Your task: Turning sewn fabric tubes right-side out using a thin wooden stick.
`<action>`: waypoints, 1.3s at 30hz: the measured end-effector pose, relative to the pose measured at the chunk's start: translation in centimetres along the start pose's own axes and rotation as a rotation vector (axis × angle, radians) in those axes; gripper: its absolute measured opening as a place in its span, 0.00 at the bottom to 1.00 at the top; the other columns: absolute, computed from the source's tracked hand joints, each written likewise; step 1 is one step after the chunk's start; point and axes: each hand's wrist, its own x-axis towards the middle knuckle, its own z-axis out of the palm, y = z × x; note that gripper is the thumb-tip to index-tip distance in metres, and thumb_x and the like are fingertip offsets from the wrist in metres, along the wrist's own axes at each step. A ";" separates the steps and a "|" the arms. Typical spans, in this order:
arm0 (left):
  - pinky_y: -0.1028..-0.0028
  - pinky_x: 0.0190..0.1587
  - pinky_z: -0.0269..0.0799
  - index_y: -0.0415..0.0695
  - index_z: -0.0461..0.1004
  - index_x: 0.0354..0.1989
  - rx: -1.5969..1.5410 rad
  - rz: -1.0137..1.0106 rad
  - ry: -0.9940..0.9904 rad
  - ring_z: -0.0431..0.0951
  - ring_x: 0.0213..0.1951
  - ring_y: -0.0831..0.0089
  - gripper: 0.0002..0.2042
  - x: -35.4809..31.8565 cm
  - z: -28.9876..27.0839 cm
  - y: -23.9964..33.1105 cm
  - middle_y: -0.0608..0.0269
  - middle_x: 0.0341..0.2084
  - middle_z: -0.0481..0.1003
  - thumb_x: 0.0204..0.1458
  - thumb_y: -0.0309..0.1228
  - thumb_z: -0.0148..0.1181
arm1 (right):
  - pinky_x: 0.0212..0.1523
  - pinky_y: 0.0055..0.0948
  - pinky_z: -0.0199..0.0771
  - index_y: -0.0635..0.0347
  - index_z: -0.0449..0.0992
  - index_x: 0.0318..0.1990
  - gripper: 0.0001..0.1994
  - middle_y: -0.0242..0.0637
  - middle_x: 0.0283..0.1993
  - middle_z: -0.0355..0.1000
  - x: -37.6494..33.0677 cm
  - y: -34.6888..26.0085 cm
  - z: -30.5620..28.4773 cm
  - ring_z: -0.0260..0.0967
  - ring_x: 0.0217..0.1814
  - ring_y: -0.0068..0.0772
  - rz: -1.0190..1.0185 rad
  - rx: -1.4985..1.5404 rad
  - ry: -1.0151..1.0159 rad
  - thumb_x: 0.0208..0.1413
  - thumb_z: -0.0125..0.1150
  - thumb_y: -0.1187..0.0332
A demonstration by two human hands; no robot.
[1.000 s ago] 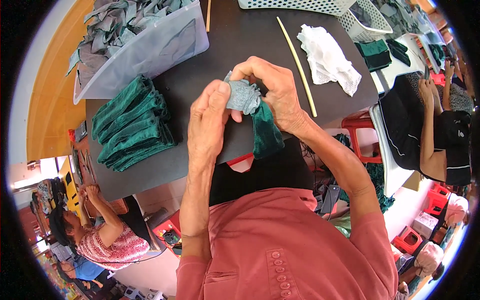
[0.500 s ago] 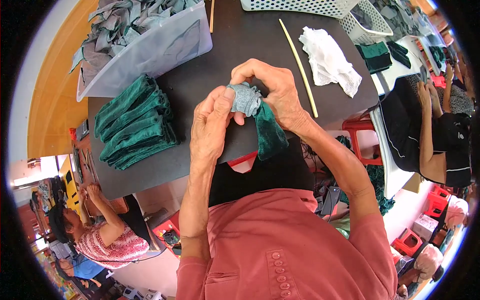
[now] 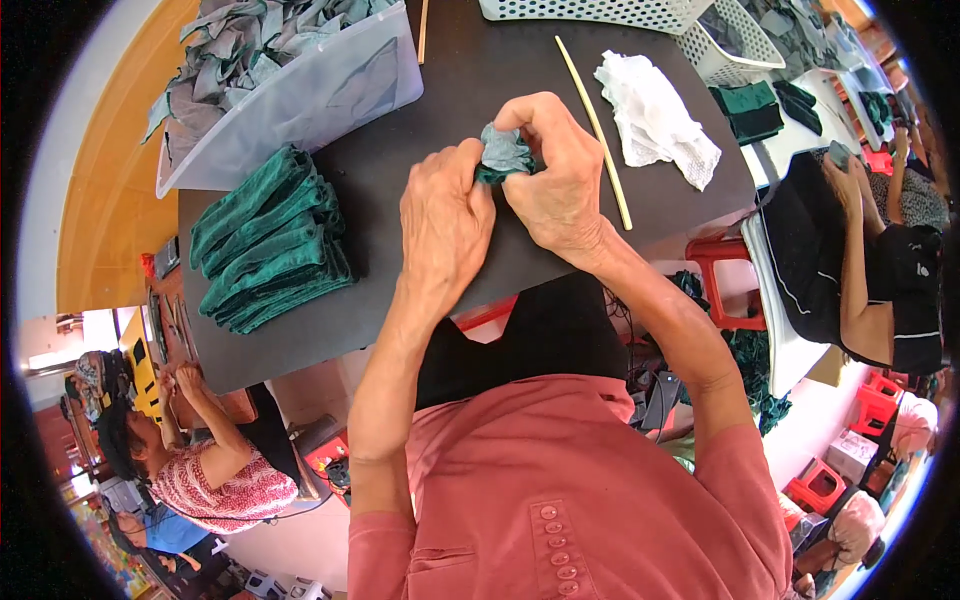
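Grey-backed green velvet strip bunched over dark flat table, pinched in your left hand and right hand, fingers closed; dangling green tail gone from sight, strip seemingly gathered up further.

Bright light is spilling into a crowded workroom.
Over on the left, a pale wall is curving along the rim, a wood-toned panel is standing out orange beside it, and a white glare is blazing just below; whether a window or doorway is unclear. The dark counter is filling the middle, pale pinkish floor is gleaming beneath, a red stool is sitting between it and a white table, and more red stools are dotting the lower right.
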 end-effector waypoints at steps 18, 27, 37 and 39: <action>0.57 0.34 0.65 0.34 0.66 0.34 -0.029 -0.080 -0.005 0.71 0.32 0.44 0.08 -1.3 -1.5 2.9 0.43 0.28 0.72 0.46 0.23 0.50 | 0.27 0.26 0.66 0.61 0.67 0.34 0.17 0.34 0.30 0.65 -0.2 0.1 0.1 0.64 0.26 0.30 -0.006 0.013 0.005 0.32 0.54 0.87; 0.56 0.33 0.64 0.36 0.64 0.27 0.007 0.023 -0.063 0.70 0.29 0.47 0.04 -0.4 -1.0 1.4 0.45 0.22 0.69 0.49 0.25 0.49 | 0.28 0.31 0.67 0.60 0.66 0.32 0.16 0.38 0.28 0.66 -0.7 -0.3 -0.2 0.67 0.28 0.37 0.118 0.089 -0.040 0.31 0.60 0.85; 0.61 0.33 0.64 0.41 0.63 0.25 0.277 0.242 0.037 0.70 0.27 0.55 0.04 -0.2 0.5 0.3 0.53 0.20 0.68 0.45 0.23 0.53 | 0.32 0.33 0.69 0.61 0.67 0.34 0.15 0.40 0.28 0.68 -0.8 -0.2 -0.7 0.69 0.31 0.39 0.151 0.007 -0.099 0.35 0.59 0.83; 0.62 0.32 0.63 0.41 0.63 0.24 0.309 0.277 0.056 0.70 0.27 0.57 0.05 -0.3 0.8 0.5 0.54 0.19 0.68 0.44 0.22 0.54 | 0.32 0.31 0.68 0.62 0.68 0.33 0.14 0.39 0.28 0.68 -0.8 0.8 -0.2 0.69 0.30 0.35 0.309 0.111 -0.089 0.36 0.59 0.83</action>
